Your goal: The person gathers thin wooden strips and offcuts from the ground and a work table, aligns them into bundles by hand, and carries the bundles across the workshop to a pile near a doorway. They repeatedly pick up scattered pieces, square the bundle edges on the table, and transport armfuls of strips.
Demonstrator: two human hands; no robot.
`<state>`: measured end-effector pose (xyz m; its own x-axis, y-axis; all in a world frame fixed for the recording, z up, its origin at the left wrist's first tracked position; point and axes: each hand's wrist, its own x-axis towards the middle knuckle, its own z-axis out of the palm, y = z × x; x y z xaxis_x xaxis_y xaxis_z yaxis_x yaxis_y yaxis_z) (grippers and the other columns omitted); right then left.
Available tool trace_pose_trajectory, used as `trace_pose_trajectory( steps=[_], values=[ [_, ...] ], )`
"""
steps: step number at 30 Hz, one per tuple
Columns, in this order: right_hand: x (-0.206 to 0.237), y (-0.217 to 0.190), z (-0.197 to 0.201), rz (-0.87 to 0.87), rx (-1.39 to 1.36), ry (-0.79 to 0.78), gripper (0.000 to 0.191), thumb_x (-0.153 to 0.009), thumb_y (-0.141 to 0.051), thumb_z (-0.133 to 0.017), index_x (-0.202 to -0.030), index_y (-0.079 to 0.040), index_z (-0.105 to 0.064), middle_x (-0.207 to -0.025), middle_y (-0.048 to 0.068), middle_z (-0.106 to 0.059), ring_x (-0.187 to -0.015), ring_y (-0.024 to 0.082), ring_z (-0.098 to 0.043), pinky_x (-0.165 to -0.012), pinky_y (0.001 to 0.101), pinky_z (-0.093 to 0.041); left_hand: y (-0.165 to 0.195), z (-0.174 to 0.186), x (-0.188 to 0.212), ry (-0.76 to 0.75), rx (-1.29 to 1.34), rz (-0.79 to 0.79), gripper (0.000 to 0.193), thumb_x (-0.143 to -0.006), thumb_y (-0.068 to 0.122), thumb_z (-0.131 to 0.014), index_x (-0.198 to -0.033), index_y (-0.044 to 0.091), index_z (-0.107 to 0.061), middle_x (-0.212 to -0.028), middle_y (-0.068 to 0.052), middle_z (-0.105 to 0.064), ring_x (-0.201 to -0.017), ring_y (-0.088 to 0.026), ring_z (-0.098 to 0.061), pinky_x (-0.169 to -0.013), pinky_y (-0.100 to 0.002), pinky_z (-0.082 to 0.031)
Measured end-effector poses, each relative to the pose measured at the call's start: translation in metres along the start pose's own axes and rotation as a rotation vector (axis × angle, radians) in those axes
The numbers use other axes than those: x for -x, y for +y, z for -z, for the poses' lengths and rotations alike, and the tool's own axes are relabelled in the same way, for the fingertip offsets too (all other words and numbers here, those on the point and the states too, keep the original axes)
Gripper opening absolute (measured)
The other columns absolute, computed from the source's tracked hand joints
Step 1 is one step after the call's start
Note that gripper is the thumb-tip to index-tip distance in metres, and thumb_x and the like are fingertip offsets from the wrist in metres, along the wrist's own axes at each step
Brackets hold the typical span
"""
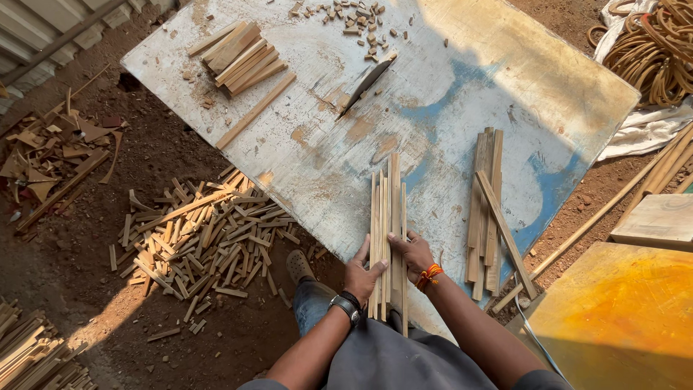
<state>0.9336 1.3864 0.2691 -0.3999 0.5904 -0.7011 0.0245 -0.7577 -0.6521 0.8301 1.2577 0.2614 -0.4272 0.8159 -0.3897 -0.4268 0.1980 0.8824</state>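
Thin wooden sticks [387,238] squeezed upright between left hand [361,274] and right hand [413,254], over the board's [447,101] near edge. Loose squeeze, uneven ends: could slip, fan out, drop onto dirt [79,260].

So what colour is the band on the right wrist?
Orange-red, a thread band on the right wrist; head view shows it.

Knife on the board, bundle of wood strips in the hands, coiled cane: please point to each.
knife [367,84], head view, blade middle.
bundle of wood strips [388,209], head view, upper part.
coiled cane [660,47], head view, coil middle.
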Motion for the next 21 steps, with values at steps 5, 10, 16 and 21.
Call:
trace_pose_trajectory(
  steps=[5,10,16,21],
  values=[
    [0.003,-0.006,-0.004,0.009,0.115,0.045,0.051,-0.09,-0.012,-0.073,-0.133,0.003,-0.052,-0.102,0.019,-0.073,-0.081,0.026,-0.075,-0.068,0.0423,-0.064,-0.015,0.004,-0.001,0.031,0.02,0.013,0.082,-0.088,0.001,-0.075,-0.159,0.004,-0.035,-0.132,-0.013,-0.069,-0.109,-0.013,-0.066,-0.093,-0.027,-0.056],
    [-0.007,0.002,0.006,0.067,0.251,-0.063,0.039,-0.091,-0.013,-0.075,-0.123,0.007,-0.067,-0.098,0.014,-0.075,-0.075,0.019,-0.07,-0.065,0.0351,-0.059,-0.01,-0.003,-0.001,0.078,0.077,-0.039,0.084,-0.087,0.0,-0.075,-0.159,0.004,-0.033,-0.137,-0.01,-0.066,-0.112,-0.011,-0.065,-0.096,-0.026,-0.055],
    [-0.008,0.014,0.014,0.185,0.523,0.076,0.028,-0.091,-0.014,-0.07,-0.106,0.009,-0.074,-0.083,0.015,-0.07,-0.066,0.02,-0.062,-0.059,0.0359,-0.05,0.005,-0.007,0.002,0.039,-0.04,-0.029,0.092,-0.083,0.0,-0.074,-0.161,0.012,-0.025,-0.133,-0.009,-0.067,-0.108,-0.012,-0.067,-0.094,-0.027,-0.057],
    [-0.004,0.018,0.011,0.193,0.933,0.262,0.034,-0.089,-0.027,-0.068,-0.112,-0.004,-0.077,-0.084,0.017,-0.079,-0.07,0.021,-0.074,-0.069,0.0357,-0.058,0.006,-0.008,-0.004,0.169,-0.214,-0.038,0.091,-0.084,0.001,-0.074,-0.162,0.017,-0.029,-0.132,-0.01,-0.069,-0.107,-0.014,-0.068,-0.095,-0.028,-0.056]
  ],
)
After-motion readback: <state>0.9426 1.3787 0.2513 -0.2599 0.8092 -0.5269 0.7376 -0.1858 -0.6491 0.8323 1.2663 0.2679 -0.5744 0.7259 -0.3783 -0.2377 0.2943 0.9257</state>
